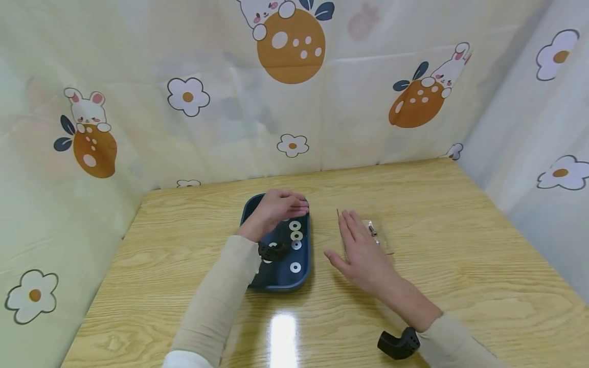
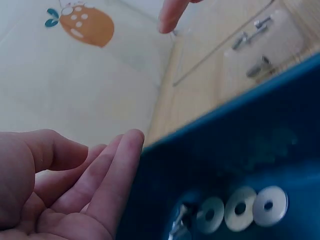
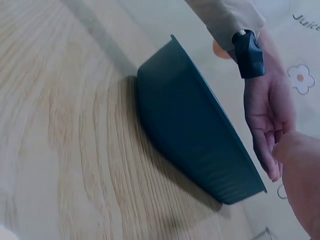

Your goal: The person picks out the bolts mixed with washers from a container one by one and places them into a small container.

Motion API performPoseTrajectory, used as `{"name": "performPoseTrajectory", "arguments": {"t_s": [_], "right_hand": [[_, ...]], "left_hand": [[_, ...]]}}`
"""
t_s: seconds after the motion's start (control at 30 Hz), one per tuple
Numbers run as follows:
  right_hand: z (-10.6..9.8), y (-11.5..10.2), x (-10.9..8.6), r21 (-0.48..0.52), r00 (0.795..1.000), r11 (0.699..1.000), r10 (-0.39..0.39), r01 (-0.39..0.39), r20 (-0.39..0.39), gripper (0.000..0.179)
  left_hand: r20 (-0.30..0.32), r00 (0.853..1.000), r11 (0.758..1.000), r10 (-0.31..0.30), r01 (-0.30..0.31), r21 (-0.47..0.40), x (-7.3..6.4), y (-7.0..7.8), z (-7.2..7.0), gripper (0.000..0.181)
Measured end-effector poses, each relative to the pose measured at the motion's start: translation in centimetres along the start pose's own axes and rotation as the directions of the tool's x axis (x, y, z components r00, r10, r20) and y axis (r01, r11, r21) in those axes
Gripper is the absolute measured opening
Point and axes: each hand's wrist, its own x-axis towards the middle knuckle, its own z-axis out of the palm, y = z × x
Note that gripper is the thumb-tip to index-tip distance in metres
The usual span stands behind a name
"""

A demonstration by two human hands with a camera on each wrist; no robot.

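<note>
Inside the blue tray (image 1: 276, 278), flat round washers (image 1: 296, 235) lie on the bottom, several grouped along its right side. Above the tray's far part is the left hand (image 1: 278, 207), fingers extended and slightly bent, nothing visibly held. Right of the tray, the right hand (image 1: 365, 258) has straight fingers side by side over a clear bag (image 1: 383, 245) of small metal parts; whether they touch cannot be told. Also right of the tray, a thin rod (image 2: 220, 47) lies near the bag on the tabletop (image 1: 451, 230). Behind the tray hangs a printed sheet (image 1: 340, 102).
</note>
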Motion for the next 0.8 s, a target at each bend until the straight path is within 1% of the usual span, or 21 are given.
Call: {"name": "performPoseTrajectory", "arguments": {"t_s": [0.2,0.37,0.53,0.8], "right_hand": [[0.6,-1.2,0.2,0.031,0.999,0.999,-0.022,0.021,0.028,0.084],[0.9,-2.2,0.4,0.042,0.997,0.998,-0.055,0.053,0.046,0.086],[1.5,-3.2,0.6,0.037,0.996,0.997,-0.072,0.07,0.06,0.088],[2.6,-4.3,0.7,0.037,0.994,0.996,-0.079,0.077,0.079,0.091]], "left_hand": [[-0.073,0.997,1.0,-0.016,0.016,0.011,-0.1,-0.7,-1.5,0.033],[-0.114,0.993,0.999,-0.042,0.045,0.023,0.0,-1.3,-2.2,0.034],[-0.134,0.989,0.998,-0.059,0.062,0.023,0.1,-1.8,-2.5,0.035],[-0.162,0.985,0.998,-0.056,0.06,0.019,0.6,-2.9,-2.4,0.036]]}}
